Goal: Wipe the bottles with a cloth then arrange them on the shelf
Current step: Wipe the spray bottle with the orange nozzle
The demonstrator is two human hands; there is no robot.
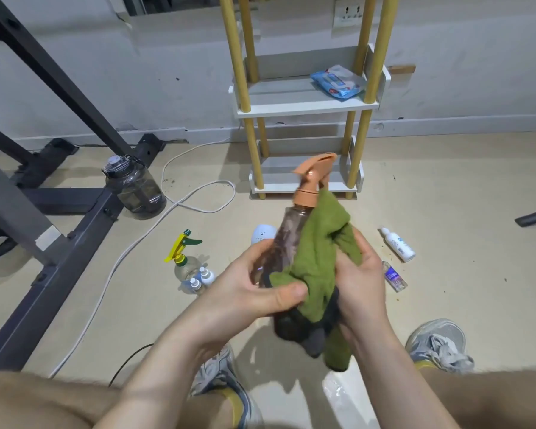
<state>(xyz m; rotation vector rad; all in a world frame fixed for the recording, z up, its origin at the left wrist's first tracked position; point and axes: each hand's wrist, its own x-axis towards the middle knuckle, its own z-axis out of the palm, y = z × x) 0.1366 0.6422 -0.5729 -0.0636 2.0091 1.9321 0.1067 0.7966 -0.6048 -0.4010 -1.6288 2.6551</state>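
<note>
Far left, against the scuffed grey wall (136, 72): a dark grey metal frame (59, 212), feet flat on the beige floor (446, 196). Just beside one foot, upright, a smoky translucent water jug (133, 187) with a carry handle. Looping past the jug across the floor, a white cable (198, 196). Nearer the bottom edge, a thin black cable (130, 357).

Left of centre on the floor, upright, a clear spray bottle (184, 258) with a yellow-and-green trigger. Touching its base, two small white-capped bottles (200, 278).

Centre, held in the air above the floor: a brown translucent spray bottle (287, 239) with an orange trigger head, tilted, nozzle toward the shelf. Left hand (254, 289) wrapped round its lower body, thumb pressed on an edge of the green cloth (319, 252). Cloth draped over the bottle's right side, with dark grey fabric hanging below. Right hand (362, 283) clenched on the cloth, pressing it to the bottle. Behind the bottle, partly hidden, a white rounded object (262, 233) on the floor.

Further back, against the wall, a white shelf unit (304, 103) with yellow posts. At the right end of its middle tier, a crumpled blue-and-white wipes pack (338, 80). Higher up, a white wall socket (350, 12).

Right of the hands, lying on the floor, a white plastic bottle (398, 244). Nearer, a small clear bottle (393, 277) with a purple label. Bottom right, a grey laced trainer (440, 345).
</note>
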